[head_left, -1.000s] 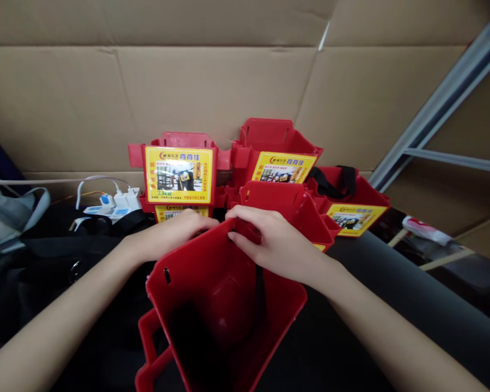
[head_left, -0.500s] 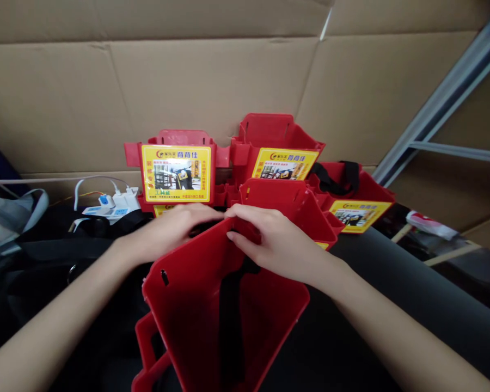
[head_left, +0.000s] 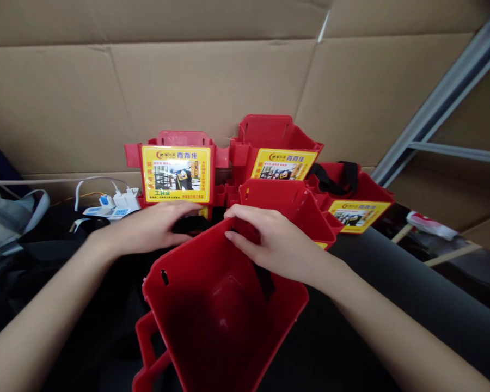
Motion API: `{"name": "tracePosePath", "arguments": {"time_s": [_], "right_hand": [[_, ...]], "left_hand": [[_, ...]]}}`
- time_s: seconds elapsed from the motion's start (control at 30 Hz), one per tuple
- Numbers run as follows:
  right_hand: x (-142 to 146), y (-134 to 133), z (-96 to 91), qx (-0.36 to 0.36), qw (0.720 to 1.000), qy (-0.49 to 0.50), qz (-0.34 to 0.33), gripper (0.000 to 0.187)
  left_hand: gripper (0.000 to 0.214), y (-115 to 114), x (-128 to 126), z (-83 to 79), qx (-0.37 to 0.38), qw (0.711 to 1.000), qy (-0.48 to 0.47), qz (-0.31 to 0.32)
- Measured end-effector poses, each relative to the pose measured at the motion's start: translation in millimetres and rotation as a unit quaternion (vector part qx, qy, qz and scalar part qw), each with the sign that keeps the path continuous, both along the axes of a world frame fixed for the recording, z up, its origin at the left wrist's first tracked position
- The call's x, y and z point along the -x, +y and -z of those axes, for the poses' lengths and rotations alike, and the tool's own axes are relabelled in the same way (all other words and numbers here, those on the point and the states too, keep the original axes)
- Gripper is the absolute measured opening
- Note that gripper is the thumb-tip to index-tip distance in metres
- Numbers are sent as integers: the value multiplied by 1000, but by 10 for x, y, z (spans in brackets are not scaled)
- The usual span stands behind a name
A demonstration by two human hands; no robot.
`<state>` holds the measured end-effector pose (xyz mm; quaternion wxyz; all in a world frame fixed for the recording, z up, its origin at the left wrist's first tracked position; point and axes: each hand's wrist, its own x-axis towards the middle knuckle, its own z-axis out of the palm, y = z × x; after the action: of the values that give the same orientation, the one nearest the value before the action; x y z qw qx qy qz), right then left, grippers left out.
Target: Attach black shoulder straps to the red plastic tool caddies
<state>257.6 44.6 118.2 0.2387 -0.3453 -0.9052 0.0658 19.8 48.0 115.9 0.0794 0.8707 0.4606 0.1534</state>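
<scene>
A red plastic tool box (head_left: 224,326) with a slot in its raised back edge tilts toward me, its open inside facing up. My right hand (head_left: 269,239) is closed on the top edge at the far corner, thumb inside. Behind the same edge, my left hand (head_left: 147,228) is curled around a black strap (head_left: 198,223), fingertips partly hidden. More black strap shows inside the box, below my right hand, lying against the wall. A red loop-shaped holder sticks out from the box's left side.
Several red tool boxes with yellow labels (head_left: 177,174) stand beyond my hands against a cardboard wall (head_left: 212,87). A white power strip (head_left: 120,204) with plugs and black material lie at left. A metal frame (head_left: 433,103) slants at right over the dark tabletop (head_left: 392,272).
My left hand has moved left, away from the box edge. The strap inside the box has drawn up and shortened, uncovering the bottom. My right hand stays on the edge.
</scene>
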Motion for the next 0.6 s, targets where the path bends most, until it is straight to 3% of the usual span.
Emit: {"name": "tracePosePath", "arguments": {"time_s": [0.07, 0.13, 0.23, 0.33, 0.4, 0.5, 0.6], "right_hand": [[5, 0, 3, 1, 1000, 0, 2, 16], [5, -5, 0, -2, 1000, 1, 5, 15], [-5, -7, -6, -12, 1000, 2, 3, 18], [-22, 26, -5, -14, 1000, 0, -12, 19], [-37, 72, -13, -9, 1000, -3, -24, 18], [-88, 113, -83, -1, 999, -19, -27, 14], [-201, -9, -211, -48, 999, 4, -15, 15]], "left_hand": [[36, -13, -213, -17, 14, 994, -49, 97], [24, 24, -281, -22, 39, 993, -16, 114], [24, 119, -53, -48, -7, 991, 132, -18], [18, 77, 371, -82, -21, 958, 250, -138], [19, -102, 605, -47, 15, 949, 264, -169], [19, -537, 760, 170, 26, 972, 210, -102], [65, -940, 719, 543, -98, 980, 162, -67]]}}
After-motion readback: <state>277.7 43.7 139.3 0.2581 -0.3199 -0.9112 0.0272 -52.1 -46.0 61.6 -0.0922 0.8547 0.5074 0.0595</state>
